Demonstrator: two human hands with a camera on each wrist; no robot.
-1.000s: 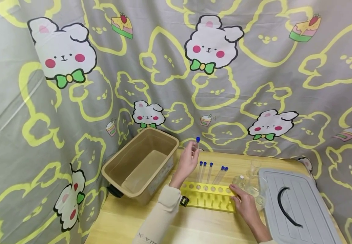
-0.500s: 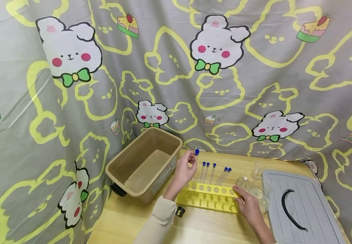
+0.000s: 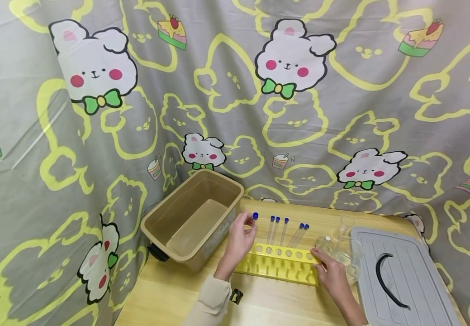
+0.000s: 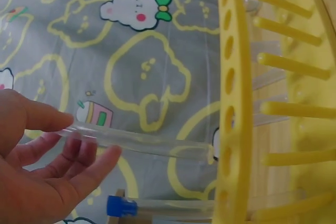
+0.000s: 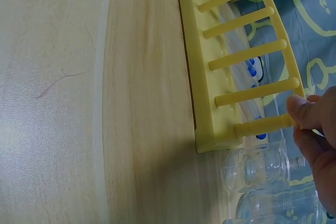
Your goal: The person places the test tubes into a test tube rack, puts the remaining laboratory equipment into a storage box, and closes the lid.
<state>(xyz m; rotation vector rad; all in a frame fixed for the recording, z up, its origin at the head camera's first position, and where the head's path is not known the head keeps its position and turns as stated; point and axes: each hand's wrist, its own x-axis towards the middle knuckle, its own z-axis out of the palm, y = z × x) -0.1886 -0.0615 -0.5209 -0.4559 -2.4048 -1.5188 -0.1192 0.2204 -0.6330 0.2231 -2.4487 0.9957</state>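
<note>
My left hand (image 3: 240, 237) pinches a clear test tube (image 4: 147, 142) with a blue cap (image 3: 255, 216). The tube's lower end is right at the top plate of a yellow test tube rack (image 4: 228, 77). A second tube with a blue cap (image 4: 121, 206) stands in the rack's end hole in the left wrist view; my left hand hides it in the head view. At the rack's right end, my right hand (image 3: 332, 271) grips the top plate between thumb and fingers. In the right wrist view, the thumb (image 5: 299, 107) presses by the corner post.
Behind the rack are several blue-capped tubes (image 3: 286, 221). Clear glassware (image 5: 257, 169) stands just right of the rack, beside a grey lid (image 3: 401, 271) with a black handle. A brown bin (image 3: 194, 260) is on the left; a patterned curtain (image 3: 226, 90) hangs behind the table.
My left hand has brought the tube down and a little left, to the left part of the rack. The right hand keeps its grip on the rack's end.
</note>
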